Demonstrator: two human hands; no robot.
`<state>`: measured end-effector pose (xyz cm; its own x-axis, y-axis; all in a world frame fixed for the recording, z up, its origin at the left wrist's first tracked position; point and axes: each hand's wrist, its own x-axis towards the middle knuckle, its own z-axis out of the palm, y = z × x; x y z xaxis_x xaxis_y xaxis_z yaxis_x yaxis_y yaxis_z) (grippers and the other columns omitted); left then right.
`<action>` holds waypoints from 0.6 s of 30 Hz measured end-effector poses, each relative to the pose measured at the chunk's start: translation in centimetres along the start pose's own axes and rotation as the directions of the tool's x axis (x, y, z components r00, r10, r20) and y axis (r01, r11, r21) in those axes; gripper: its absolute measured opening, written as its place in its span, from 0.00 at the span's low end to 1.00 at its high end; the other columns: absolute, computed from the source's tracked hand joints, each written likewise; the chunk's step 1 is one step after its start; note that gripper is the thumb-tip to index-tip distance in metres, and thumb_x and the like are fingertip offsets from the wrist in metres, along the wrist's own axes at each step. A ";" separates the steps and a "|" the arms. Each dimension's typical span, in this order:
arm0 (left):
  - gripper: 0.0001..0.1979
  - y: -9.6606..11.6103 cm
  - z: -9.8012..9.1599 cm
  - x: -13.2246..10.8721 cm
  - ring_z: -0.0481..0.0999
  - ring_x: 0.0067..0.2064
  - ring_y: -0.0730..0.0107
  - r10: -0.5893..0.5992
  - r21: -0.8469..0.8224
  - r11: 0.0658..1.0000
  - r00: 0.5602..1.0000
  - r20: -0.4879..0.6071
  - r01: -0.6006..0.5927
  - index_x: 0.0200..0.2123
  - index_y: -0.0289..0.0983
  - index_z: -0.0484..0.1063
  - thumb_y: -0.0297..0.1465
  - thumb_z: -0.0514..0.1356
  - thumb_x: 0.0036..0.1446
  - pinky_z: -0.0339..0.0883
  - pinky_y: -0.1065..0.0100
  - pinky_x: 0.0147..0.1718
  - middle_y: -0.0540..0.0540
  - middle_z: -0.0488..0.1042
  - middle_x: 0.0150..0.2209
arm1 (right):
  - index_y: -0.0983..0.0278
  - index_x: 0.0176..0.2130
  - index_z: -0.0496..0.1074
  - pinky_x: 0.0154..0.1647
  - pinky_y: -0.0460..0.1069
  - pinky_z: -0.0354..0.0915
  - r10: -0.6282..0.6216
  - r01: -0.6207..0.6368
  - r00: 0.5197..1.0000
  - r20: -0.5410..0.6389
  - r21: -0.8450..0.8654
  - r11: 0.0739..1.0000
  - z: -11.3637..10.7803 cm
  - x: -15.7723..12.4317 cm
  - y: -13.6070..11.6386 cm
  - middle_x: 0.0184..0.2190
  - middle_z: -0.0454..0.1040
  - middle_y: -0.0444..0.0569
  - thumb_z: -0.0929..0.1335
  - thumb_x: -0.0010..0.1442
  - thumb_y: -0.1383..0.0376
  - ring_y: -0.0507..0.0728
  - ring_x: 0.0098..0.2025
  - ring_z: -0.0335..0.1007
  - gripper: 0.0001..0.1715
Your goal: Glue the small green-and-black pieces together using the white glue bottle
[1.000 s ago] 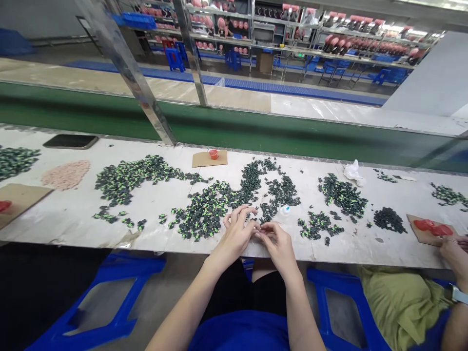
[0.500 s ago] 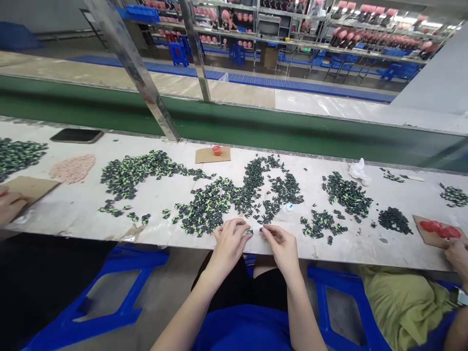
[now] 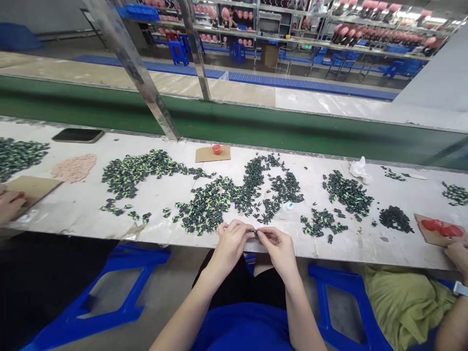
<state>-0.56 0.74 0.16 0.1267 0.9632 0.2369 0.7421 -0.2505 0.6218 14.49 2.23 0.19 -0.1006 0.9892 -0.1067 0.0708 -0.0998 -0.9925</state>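
Observation:
At the table's near edge, my left hand (image 3: 233, 242) is closed in a pinch on a small dark piece with bright green marks (image 3: 253, 232). Beside it, my right hand (image 3: 280, 247) is also pinched, its fingertips meeting that piece. Whatever the right fingers hold is mostly covered by them; it looks like a tiny dark part. Beyond my left hand spreads a pile of dark and bright-green pieces (image 3: 204, 204). Slim dark parts (image 3: 287, 187) lie scattered past my right hand. A small white bottle with a blue tip (image 3: 287, 209) is close to them.
A red cup (image 3: 217, 149) stands on cardboard (image 3: 201, 155) toward the back. More dark pieces (image 3: 345, 192) lie to the right, pale pink bits (image 3: 75, 168) and a phone (image 3: 78, 135) to the left. Co-workers' hands (image 3: 458, 253) show at both sides. A metal post (image 3: 142, 83) rises behind.
My right hand has shifted left, bringing its fingertips against the piece in my left hand. The gap between the two hands has closed. The co-worker's hand at far left has moved slightly.

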 end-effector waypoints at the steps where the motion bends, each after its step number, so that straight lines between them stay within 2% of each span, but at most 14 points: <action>1: 0.10 0.1 -0.1 0.0 0.74 0.41 0.66 0.001 -0.016 1.000 1.000 0.005 -0.001 0.36 0.39 0.71 0.23 0.51 0.62 0.52 0.60 0.43 0.48 0.79 0.37 | 0.64 0.31 0.77 0.39 0.53 0.75 0.003 -0.003 1.000 0.004 0.013 1.000 -0.1 0.0 0.0 0.30 0.80 0.50 0.71 0.52 0.57 0.60 0.34 0.79 0.12; 4: 0.10 0.2 -0.3 0.0 0.74 0.41 0.66 -0.017 -0.074 0.997 1.000 0.007 0.017 0.35 0.39 0.72 0.23 0.52 0.62 0.51 0.59 0.45 0.48 0.79 0.36 | 0.63 0.31 0.78 0.38 0.52 0.75 -0.027 0.026 1.000 0.009 0.044 0.999 -0.2 -0.2 0.2 0.30 0.80 0.49 0.72 0.52 0.58 0.59 0.34 0.79 0.11; 8: 0.09 0.6 -0.5 -0.1 0.76 0.40 0.66 -0.074 -0.177 0.982 0.997 -0.011 0.070 0.35 0.41 0.74 0.26 0.55 0.61 0.54 0.59 0.45 0.49 0.79 0.36 | 0.63 0.29 0.78 0.37 0.51 0.75 -0.149 0.151 0.988 -0.040 0.040 0.988 -0.3 -0.4 0.4 0.30 0.80 0.49 0.72 0.52 0.62 0.58 0.33 0.78 0.06; 14: 0.06 1.2 -0.3 -0.2 0.77 0.38 0.64 -0.166 -0.279 0.950 0.983 -0.076 0.139 0.33 0.42 0.77 0.30 0.59 0.57 0.59 0.59 0.45 0.49 0.80 0.34 | 0.62 0.29 0.78 0.37 0.52 0.75 -0.332 0.326 0.940 -0.077 -0.073 0.942 -0.1 -0.5 0.5 0.30 0.80 0.49 0.70 0.54 0.65 0.57 0.34 0.77 0.05; 18: 0.05 1.5 0.2 -0.1 0.77 0.37 0.64 -0.222 -0.317 0.931 0.971 -0.094 0.183 0.32 0.41 0.77 0.31 0.60 0.55 0.61 0.59 0.45 0.47 0.80 0.34 | 0.61 0.29 0.77 0.36 0.53 0.75 -0.407 0.391 0.909 -0.093 -0.148 0.908 -0.2 -0.5 0.6 0.30 0.80 0.50 0.69 0.55 0.65 0.58 0.34 0.77 0.05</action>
<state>0.72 0.27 0.93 -0.1035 0.9814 0.1616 0.5054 -0.0880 0.8584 14.77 1.70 -0.35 -0.0282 0.9496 0.3123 0.1714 0.3123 -0.9344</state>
